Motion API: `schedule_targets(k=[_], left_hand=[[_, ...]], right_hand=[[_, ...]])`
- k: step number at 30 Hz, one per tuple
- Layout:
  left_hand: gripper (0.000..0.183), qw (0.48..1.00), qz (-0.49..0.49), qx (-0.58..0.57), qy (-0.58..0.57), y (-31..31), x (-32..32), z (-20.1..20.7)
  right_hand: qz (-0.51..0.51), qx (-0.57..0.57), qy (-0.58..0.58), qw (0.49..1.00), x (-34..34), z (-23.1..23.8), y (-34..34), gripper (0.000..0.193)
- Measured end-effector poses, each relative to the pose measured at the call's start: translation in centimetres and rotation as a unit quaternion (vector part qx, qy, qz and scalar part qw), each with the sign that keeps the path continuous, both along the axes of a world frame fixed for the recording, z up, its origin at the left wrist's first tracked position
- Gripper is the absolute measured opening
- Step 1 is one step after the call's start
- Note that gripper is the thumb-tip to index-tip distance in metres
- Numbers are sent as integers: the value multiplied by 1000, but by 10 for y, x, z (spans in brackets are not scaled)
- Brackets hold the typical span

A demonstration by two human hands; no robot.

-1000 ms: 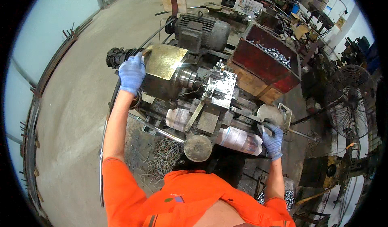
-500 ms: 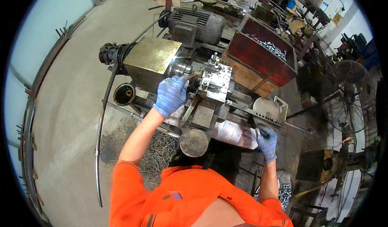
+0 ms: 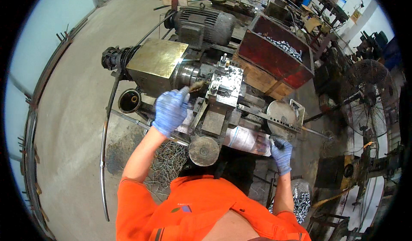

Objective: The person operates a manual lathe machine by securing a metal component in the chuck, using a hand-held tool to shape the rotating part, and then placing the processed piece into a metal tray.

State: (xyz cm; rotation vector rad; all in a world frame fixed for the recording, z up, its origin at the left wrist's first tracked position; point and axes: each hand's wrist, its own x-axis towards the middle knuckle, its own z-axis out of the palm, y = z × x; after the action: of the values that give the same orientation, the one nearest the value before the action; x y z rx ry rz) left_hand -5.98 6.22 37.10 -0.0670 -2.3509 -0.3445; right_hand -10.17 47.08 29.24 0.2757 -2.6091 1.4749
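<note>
My left hand (image 3: 171, 110), in a blue knit glove, is closed around a small brush. The tan bristles of the brush (image 3: 197, 86) point right, between the shiny chuck (image 3: 187, 74) and the metal tool block (image 3: 227, 82) of a small lathe. The brush's handle is hidden in the glove. At the lathe's right front, my right hand (image 3: 282, 155), gloved the same way, is closed around a dark knob-like piece (image 3: 278, 143). Whether that piece is fixed to the machine, I cannot tell. Under the tool block, a round metal disc (image 3: 204, 151) faces me.
A brass-coloured cover (image 3: 158, 57) tops the headstock, with a motor (image 3: 206, 24) behind. A red bin (image 3: 274, 48) of small metal parts stands back right. Rods (image 3: 167, 161) lie on the floor, a parts bucket (image 3: 301, 200) sits lower right, and a fan (image 3: 367, 97) stands at right.
My left hand has drawn back left and toward me from the chuck, bringing the brush bristles into plain sight. My right hand keeps its grip in nearly the same place.
</note>
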Motion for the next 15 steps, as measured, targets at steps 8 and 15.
schedule_targets(k=[8,15], left_hand=[[17,985,104,-67,120,-66,-8,36],[47,973,135,37,-184,-76,2,37]], right_hand=[[-82,28,48,995,22,-12,36,13],[-146,105,11,984,55,10,57,25]])
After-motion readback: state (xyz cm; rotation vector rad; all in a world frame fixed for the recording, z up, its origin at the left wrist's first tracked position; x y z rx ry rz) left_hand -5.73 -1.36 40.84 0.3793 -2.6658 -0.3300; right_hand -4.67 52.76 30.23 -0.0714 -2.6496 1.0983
